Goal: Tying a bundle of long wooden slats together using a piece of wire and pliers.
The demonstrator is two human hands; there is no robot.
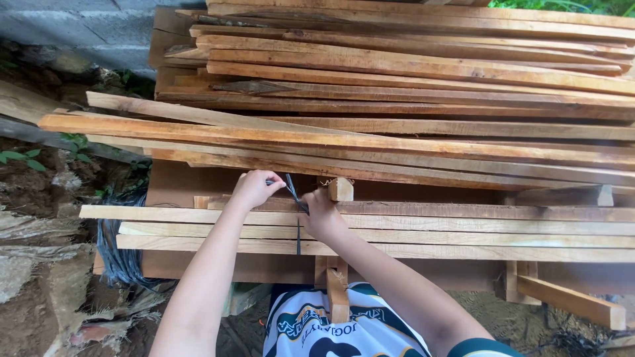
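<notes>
My left hand (pixel 254 188) is closed around the upper end of a thin dark strap (pixel 294 193) at the front of a stack of wooden slats (pixel 423 221). My right hand (pixel 320 215) grips the same strap lower down, pressed against the slats. The strap runs down over the front slats to about their lower edge. A short upright wooden post (pixel 340 190) stands right beside my right hand, and its lower part (pixel 337 291) shows below the slats.
A large pile of long rough planks (pixel 423 86) fills the back and right. A bundle of black straps (pixel 119 254) hangs at the left over dirt and stones. A grey block wall (pixel 73 33) is at top left. A loose wooden bar (pixel 572 301) lies at lower right.
</notes>
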